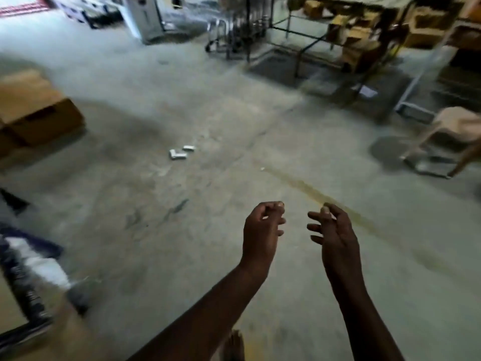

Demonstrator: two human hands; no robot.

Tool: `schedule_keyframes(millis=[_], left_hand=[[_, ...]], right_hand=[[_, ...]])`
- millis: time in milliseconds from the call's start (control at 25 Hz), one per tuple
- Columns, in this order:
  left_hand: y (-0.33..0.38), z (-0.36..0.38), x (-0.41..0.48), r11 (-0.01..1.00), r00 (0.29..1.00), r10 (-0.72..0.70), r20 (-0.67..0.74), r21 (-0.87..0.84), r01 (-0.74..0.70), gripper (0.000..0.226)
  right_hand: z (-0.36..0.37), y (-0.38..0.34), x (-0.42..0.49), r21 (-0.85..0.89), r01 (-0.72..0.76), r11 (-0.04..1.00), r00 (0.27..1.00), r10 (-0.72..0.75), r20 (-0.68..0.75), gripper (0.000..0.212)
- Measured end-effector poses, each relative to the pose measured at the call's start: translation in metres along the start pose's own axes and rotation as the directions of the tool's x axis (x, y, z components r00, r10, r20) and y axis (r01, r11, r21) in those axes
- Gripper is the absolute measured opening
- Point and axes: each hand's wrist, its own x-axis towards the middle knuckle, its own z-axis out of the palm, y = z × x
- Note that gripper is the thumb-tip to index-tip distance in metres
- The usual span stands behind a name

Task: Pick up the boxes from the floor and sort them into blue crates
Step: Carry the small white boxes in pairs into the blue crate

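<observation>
Two small white boxes [181, 152] lie side by side on the concrete floor, well ahead of me and to the left. My left hand [261, 231] and my right hand [334, 238] hang in front of me over bare floor, palms facing each other, fingers loosely curled and holding nothing. A dark blue crate [23, 290] with white contents shows blurred at the lower left edge; its shape is hard to make out.
Brown cardboard cartons [36, 110] sit on the floor at the left. A metal rack [346, 40] with cartons stands at the far right. A beige plastic chair [453, 134] is at the right edge. A white cabinet [143, 16] stands at the back.
</observation>
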Motion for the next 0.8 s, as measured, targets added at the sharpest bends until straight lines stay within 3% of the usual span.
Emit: schedule_keyframes(millis=[200, 400, 520, 640, 800], left_hand=[[0.030, -0.100, 0.117, 0.999, 0.975, -0.047, -0.219, -0.009, 0.046, 0.015], [0.051, -0.161, 0.243, 0.994, 0.937, -0.100, -0.335, 0.016, 0.111, 0.012], [0.075, -0.190, 0.326, 0.988, 0.894, -0.126, -0.430, 0.032, 0.154, 0.007], [0.100, -0.216, 0.405, 0.984, 0.847, -0.151, -0.509, 0.005, 0.179, 0.009], [0.130, -0.259, 0.516, 0.970, 0.781, -0.231, -0.580, -0.075, 0.232, 0.012]], right_hand=[[0.163, -0.028, 0.068, -0.008, 0.006, 1.000, 0.948, -0.003, 0.318, 0.030], [0.297, -0.038, 0.158, -0.113, 0.048, 0.992, 0.865, 0.015, 0.502, 0.028], [0.377, -0.049, 0.226, -0.220, 0.150, 0.964, 0.785, 0.019, 0.619, 0.032], [0.454, -0.070, 0.290, -0.312, 0.254, 0.916, 0.735, 0.027, 0.677, 0.037], [0.565, -0.099, 0.372, -0.399, 0.311, 0.863, 0.744, 0.040, 0.667, 0.034]])
